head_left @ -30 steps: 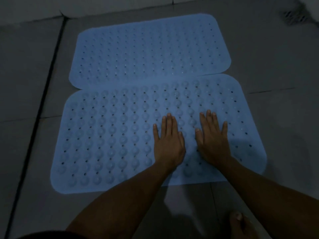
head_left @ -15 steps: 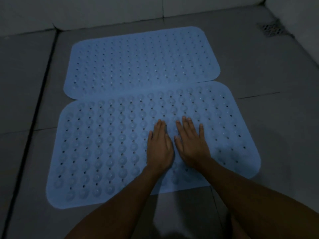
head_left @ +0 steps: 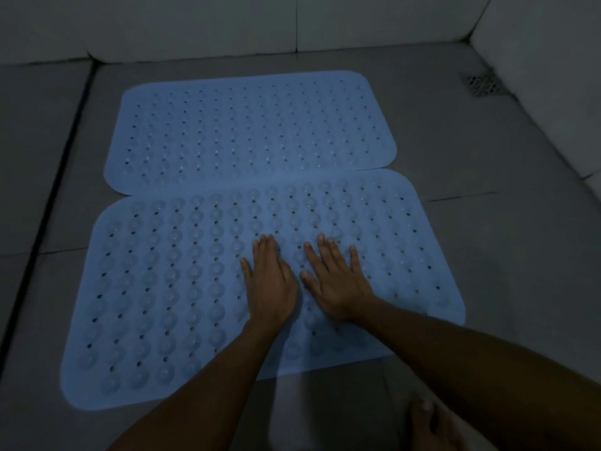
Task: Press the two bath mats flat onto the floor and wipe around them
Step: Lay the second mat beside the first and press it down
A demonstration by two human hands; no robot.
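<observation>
Two light blue rubber bath mats with rows of holes lie side by side on a grey tiled floor. The far mat (head_left: 250,131) touches or slightly overlaps the near mat (head_left: 156,281) along their long edges. My left hand (head_left: 270,284) lies flat, palm down, on the middle of the near mat with fingers together. My right hand (head_left: 335,281) presses flat beside it with fingers spread. The two hands are close together but apart. No cloth is in sight.
Pale walls (head_left: 195,24) rise behind the far mat and at the right. A floor drain grate (head_left: 481,84) sits in the far right corner. A dark grout line (head_left: 48,196) runs down the left. My bare foot (head_left: 429,428) shows at the bottom right.
Both hands slid left along the near mat and came close together, then the right hand's fingers spread slightly. The view tilted up, showing more wall.
</observation>
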